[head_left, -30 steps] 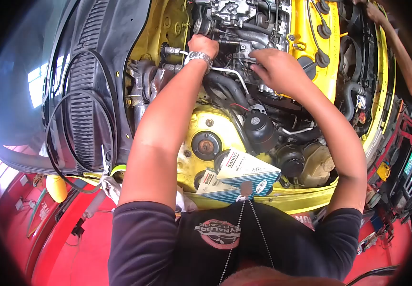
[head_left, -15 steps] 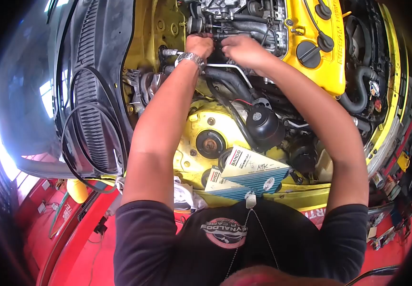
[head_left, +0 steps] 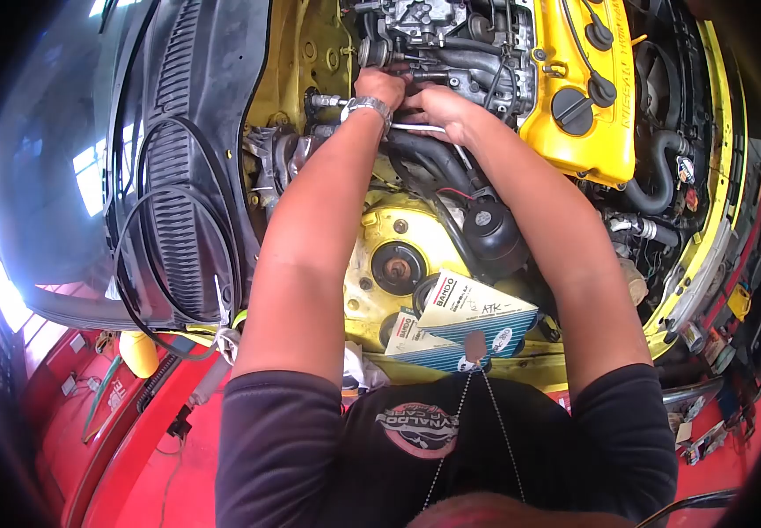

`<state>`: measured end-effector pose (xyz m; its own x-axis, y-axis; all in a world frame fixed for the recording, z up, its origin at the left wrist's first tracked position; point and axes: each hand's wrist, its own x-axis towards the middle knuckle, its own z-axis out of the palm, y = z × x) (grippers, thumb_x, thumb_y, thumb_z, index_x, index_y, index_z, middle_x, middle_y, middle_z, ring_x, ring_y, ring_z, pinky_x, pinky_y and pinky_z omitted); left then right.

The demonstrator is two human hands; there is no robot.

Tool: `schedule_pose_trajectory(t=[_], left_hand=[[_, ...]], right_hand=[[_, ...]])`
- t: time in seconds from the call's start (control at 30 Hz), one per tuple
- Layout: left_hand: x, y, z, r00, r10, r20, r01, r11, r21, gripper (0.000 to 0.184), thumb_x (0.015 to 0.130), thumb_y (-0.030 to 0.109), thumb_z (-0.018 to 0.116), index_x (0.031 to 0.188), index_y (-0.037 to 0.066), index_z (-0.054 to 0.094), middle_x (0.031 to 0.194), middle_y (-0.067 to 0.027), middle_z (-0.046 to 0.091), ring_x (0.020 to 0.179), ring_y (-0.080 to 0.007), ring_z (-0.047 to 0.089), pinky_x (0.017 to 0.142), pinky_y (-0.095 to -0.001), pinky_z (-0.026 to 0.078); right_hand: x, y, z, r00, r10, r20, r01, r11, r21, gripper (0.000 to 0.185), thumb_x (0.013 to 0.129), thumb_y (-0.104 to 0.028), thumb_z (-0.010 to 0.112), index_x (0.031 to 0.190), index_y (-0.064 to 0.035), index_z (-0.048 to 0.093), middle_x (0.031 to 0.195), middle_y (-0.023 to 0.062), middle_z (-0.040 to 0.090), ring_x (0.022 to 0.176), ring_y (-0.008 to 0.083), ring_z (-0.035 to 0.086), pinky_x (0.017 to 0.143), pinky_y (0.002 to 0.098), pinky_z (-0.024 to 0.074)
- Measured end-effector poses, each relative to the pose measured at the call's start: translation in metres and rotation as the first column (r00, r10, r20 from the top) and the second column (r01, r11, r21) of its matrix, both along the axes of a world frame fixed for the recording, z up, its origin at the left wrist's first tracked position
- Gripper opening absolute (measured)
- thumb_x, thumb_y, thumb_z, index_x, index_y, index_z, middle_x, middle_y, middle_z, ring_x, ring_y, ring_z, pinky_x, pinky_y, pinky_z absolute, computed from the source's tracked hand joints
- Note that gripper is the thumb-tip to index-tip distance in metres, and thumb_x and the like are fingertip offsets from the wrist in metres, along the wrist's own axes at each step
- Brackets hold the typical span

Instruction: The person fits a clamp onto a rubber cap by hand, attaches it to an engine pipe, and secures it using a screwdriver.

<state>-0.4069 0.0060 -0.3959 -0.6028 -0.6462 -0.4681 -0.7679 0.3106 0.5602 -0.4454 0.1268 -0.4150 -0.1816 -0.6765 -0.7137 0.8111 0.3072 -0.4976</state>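
left hand and right hand are close together near the silver pipe; whether either grip holds anything, i cannot tell.

From afar, I saw the left hand and right hand close together among engine parts, near the yellow cover.
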Motion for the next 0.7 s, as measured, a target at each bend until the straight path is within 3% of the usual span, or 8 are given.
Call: schedule_pose_trajectory(t=[0.03, 0.1, 0.13, 0.17, 0.37, 0.57, 0.7], left_hand=[[0.001, -0.001, -0.007, 1.0, 0.002, 0.0, -0.002, 1.0, -0.004, 0.027, 0.073, 0.028, 0.08, 0.096, 0.013, 0.075, 0.099, -0.0144, 0.071, 0.091, -0.0247, 0.068, 0.083, -0.0321, 0.053], [0.001, -0.002, -0.012, 0.989, 0.117, -0.091, -0.096, 0.974, 0.206, 0.03, 0.072, 0.025, 0.082, 0.097, 0.012, 0.075, 0.098, -0.0132, 0.072, 0.087, -0.0218, 0.069, 0.081, -0.032, 0.053], [0.001, -0.001, -0.011, 0.991, 0.101, -0.083, -0.086, 0.982, 0.17, 0.031, 0.071, 0.024, 0.083, 0.098, 0.011, 0.075, 0.097, -0.0129, 0.072, 0.086, -0.0211, 0.069, 0.081, -0.0318, 0.053], [0.0, -0.001, -0.01, 0.993, 0.086, -0.076, -0.076, 0.988, 0.132, 0.032, 0.07, 0.023, 0.084, 0.098, 0.011, 0.075, 0.096, -0.0126, 0.072, 0.085, -0.0204, 0.07, 0.08, -0.0315, 0.054], [-0.001, 0.003, 0.008, 1.0, 0.001, -0.003, -0.001, 1.0, 0.031, 0.032, 0.073, 0.026, 0.08, 0.099, 0.01, 0.074, 0.096, -0.0137, 0.072, 0.085, -0.0218, 0.07, 0.082, -0.03, 0.053], [0.001, 0.002, 0.003, 0.999, -0.005, -0.038, 0.007, 0.998, 0.056, 0.025, 0.074, 0.022, 0.076, 0.097, 0.013, 0.075, 0.094, -0.0113, 0.073, 0.085, -0.022, 0.07, 0.081, -0.0312, 0.054], [0.003, -0.005, -0.019, 0.992, -0.077, -0.097, 0.072, 0.996, -0.054, 0.024, 0.072, 0.021, 0.075, 0.096, 0.015, 0.076, 0.091, -0.0135, 0.072, 0.084, -0.026, 0.07, 0.08, -0.0337, 0.054]], right_hand=[[-0.001, 0.001, 0.0, 0.996, -0.04, 0.082, 0.043, 0.998, -0.042, 0.033, 0.093, -0.008, 0.049, 0.126, -0.0097, 0.045, 0.118, 0.0079, 0.058, 0.103, 0.0221, 0.06, 0.085, 0.0382, 0.0518], [0.001, 0.002, -0.005, 0.986, -0.099, 0.134, 0.108, 0.992, -0.058, 0.035, 0.093, -0.007, 0.048, 0.127, -0.0075, 0.044, 0.117, 0.0103, 0.058, 0.103, 0.0239, 0.06, 0.083, 0.0397, 0.0513], [0.002, 0.001, -0.01, 0.97, -0.16, 0.185, 0.175, 0.982, -0.066, 0.036, 0.092, -0.006, 0.046, 0.128, -0.0053, 0.042, 0.115, 0.0126, 0.058, 0.102, 0.0257, 0.06, 0.081, 0.0412, 0.0508], [0.004, -0.001, -0.016, 0.972, -0.203, 0.12, 0.21, 0.977, -0.042, 0.037, 0.093, -0.007, 0.046, 0.129, -0.0076, 0.04, 0.116, 0.0121, 0.057, 0.105, 0.0254, 0.06, 0.083, 0.043, 0.0504], [0.002, -0.002, -0.026, 0.974, -0.168, 0.152, 0.184, 0.978, -0.099, 0.038, 0.092, -0.007, 0.049, 0.129, -0.0094, 0.04, 0.117, 0.012, 0.056, 0.108, 0.0253, 0.058, 0.086, 0.0458, 0.0486], [0.003, 0.0, -0.02, 0.978, -0.163, 0.133, 0.178, 0.978, -0.107, 0.041, 0.091, -0.006, 0.049, 0.13, -0.0091, 0.038, 0.118, 0.0127, 0.055, 0.106, 0.0257, 0.06, 0.084, 0.0446, 0.0502], [0.005, -0.001, -0.014, 0.97, -0.218, 0.104, 0.227, 0.97, -0.089, 0.039, 0.091, -0.004, 0.049, 0.128, -0.0102, 0.04, 0.115, 0.0124, 0.057, 0.103, 0.0261, 0.061, 0.081, 0.0453, 0.0536]])
